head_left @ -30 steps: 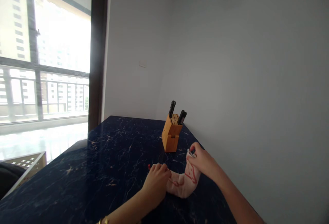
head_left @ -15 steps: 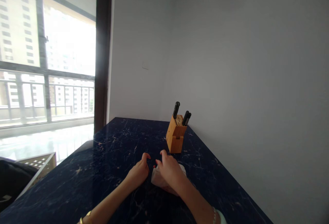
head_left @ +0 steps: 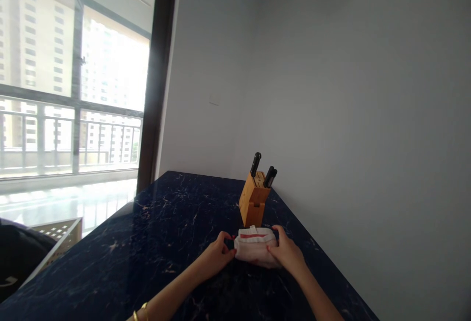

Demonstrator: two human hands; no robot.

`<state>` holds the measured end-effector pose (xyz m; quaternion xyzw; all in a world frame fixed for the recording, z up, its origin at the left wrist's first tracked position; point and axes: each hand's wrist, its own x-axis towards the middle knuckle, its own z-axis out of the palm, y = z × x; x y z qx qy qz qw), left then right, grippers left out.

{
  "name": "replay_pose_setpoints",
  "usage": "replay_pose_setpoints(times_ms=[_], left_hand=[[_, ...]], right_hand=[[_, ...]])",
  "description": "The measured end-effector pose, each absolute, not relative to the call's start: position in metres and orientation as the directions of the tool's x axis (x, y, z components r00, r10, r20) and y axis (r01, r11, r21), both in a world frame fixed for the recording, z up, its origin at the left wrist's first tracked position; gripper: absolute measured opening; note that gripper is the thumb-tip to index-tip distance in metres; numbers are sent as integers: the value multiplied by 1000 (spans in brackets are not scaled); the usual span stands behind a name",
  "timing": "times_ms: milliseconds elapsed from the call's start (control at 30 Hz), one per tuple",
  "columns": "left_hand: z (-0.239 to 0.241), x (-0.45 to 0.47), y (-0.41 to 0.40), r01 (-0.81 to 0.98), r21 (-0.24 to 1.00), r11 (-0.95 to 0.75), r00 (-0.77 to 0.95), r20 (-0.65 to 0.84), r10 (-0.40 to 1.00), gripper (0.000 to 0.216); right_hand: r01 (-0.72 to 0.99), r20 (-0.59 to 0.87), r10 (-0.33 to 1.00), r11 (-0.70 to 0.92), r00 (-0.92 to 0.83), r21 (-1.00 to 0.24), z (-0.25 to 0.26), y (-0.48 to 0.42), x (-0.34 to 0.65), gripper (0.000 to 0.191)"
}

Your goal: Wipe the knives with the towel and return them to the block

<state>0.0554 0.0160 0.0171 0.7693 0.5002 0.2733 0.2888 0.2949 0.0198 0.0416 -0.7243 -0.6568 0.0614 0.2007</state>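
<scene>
A folded white towel (head_left: 253, 251) with a red stripe lies on the dark blue marbled table, just in front of a wooden knife block (head_left: 253, 203). My left hand (head_left: 218, 257) is at the towel's left edge, thumb and forefinger curled against it. On the other side, my right hand (head_left: 289, 250) grips the right end, its thumb on the front and its forefinger over the back corner. The towel's underside is hidden.
Several black-handled knives (head_left: 256, 164) stand in the block. The tabletop (head_left: 165, 223) runs along a grey wall (head_left: 349, 139) at the right. Beyond its left edge are a chair with a perforated panel (head_left: 59, 232) and a large window (head_left: 110, 66).
My right hand has moved from on top of the towel to its right end, uncovering the red stripe. My left hand has come rightward to the towel's left edge. The view has shifted slightly.
</scene>
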Motion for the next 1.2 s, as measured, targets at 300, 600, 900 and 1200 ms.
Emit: replay_pose_setpoints(times_ms=[300, 600, 900, 1200], left_hand=[[22, 32, -4, 730, 560, -392, 315, 233, 920, 31], [1, 18, -7, 755, 188, -628, 567, 294, 770, 45], [-49, 2, 20, 647, 129, -752, 713, 247, 656, 55], [-47, 7, 6, 680, -55, -732, 715, 275, 643, 60]], right_hand=[[923, 456, 890, 168, 10, -347, 41, 40, 249, 47], [594, 315, 710, 702, -630, -393, 2, -1, 160, 63], [592, 232, 678, 728, -697, -345, -31, 17, 163, 57], [604, 174, 691, 706, -702, -369, -7, -3, 166, 62]])
